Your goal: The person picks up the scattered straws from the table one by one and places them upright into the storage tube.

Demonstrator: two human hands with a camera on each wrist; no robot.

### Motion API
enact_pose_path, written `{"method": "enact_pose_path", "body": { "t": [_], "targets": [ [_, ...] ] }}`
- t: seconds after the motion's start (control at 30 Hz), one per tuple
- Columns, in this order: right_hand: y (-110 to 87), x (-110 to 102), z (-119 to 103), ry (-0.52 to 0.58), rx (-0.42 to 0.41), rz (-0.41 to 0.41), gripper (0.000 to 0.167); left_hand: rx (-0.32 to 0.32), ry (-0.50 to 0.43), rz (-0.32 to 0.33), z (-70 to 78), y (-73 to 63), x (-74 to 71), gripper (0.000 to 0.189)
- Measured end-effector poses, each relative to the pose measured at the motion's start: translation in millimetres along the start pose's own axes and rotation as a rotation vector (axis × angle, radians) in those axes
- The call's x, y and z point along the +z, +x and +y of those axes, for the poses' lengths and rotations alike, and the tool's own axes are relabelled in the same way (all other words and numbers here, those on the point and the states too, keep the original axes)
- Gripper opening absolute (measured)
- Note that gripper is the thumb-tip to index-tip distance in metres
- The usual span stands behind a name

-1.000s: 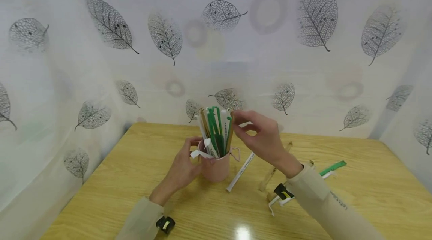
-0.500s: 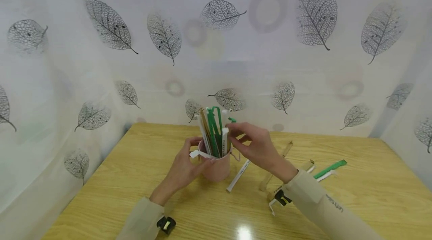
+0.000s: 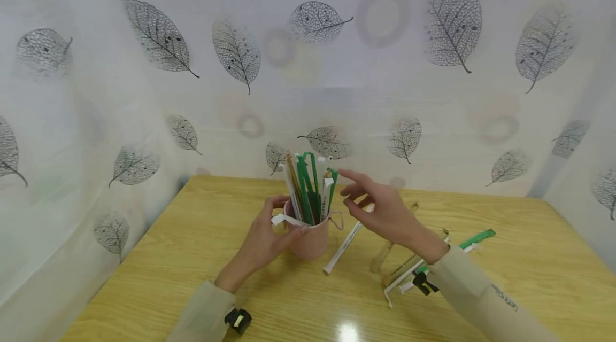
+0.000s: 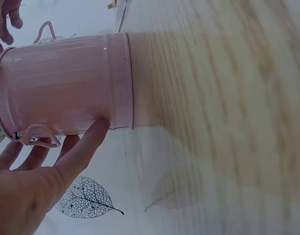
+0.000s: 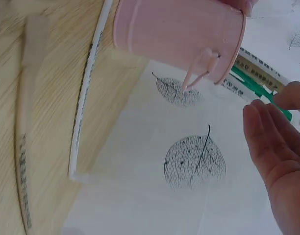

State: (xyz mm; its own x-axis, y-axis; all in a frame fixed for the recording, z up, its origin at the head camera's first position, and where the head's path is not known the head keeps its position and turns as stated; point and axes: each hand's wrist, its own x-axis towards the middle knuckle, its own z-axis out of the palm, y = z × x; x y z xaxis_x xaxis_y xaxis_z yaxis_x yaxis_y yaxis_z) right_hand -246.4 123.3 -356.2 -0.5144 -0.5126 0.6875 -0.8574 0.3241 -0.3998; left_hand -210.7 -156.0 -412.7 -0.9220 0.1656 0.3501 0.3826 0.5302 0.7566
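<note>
A small pink metal bucket (image 3: 309, 243) with wire side handles stands upright on the table. My left hand (image 3: 262, 238) grips its left side, thumb near the rim and fingers round the wall; the left wrist view shows a finger along the pink wall (image 4: 66, 83). Inside the bucket lean several slim wrapped straws: green straws (image 3: 306, 187), white ones with dark print, and brown ones. A white strip (image 3: 291, 220) lies over the rim by my left thumb. My right hand (image 3: 382, 211) hovers just right of the straw tops, fingers loosely bent and holding nothing.
A white wrapped straw (image 3: 344, 248) lies right of the bucket, with a brown one (image 3: 382, 256) beyond it. Under and beside my right forearm is a loose pile of brown, white and green straws (image 3: 481, 236). A leaf-patterned curtain (image 3: 337, 107) hangs behind the table.
My right hand lowered a straw into the bucket's right side, let go and drew back to the right. My left hand stayed on the bucket.
</note>
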Motion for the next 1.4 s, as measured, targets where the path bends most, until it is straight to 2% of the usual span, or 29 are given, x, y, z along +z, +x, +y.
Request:
{"method": "enact_pose_path", "body": {
  "t": [0.1,0.23,0.33,0.43,0.53,0.7,0.9,1.13,1.17,1.4],
  "targets": [
    [-8.4,-12,1,-0.042,0.025,-0.111,0.047,-0.001,-0.002,0.004,0.7,-0.2,-0.5,0.072],
    [-26.5,-27,4,-0.073,0.081,-0.350,0.029,0.001,0.003,-0.003,1.0,-0.2,-1.0,0.072],
    [-43.4,-35,8,-0.068,0.113,-0.520,0.023,-0.003,0.004,-0.010,1.0,-0.2,-0.8,0.072],
    [-59.4,-40,12,-0.052,0.156,-0.626,0.023,-0.014,0.003,-0.011,0.6,-0.2,-0.3,0.072],
    [-72.6,-44,15,-0.034,0.212,-0.685,0.024,-0.020,0.005,-0.009,-0.3,-0.2,0.2,0.072],
    [-87.9,-52,16,-0.024,0.262,-0.704,0.026,-0.016,0.011,0.000,-1.1,0.2,1.0,0.073],
    [-101.4,-60,12,-0.075,0.228,-0.668,0.024,-0.012,0.013,0.008,-1.8,0.3,0.6,0.072],
    [-120.0,-61,8,-0.099,0.227,-0.693,0.026,-0.025,0.007,0.008,-1.3,0.1,0.8,0.072],
    [-123.5,-59,8,-0.112,0.214,-0.682,0.025,-0.023,0.008,0.007,-1.3,0.1,1.0,0.072],
    [-136.3,-46,12,-0.269,-0.053,-0.512,0.032,-0.021,0.009,0.000,-0.9,1.0,1.1,0.073]
  ]
}}
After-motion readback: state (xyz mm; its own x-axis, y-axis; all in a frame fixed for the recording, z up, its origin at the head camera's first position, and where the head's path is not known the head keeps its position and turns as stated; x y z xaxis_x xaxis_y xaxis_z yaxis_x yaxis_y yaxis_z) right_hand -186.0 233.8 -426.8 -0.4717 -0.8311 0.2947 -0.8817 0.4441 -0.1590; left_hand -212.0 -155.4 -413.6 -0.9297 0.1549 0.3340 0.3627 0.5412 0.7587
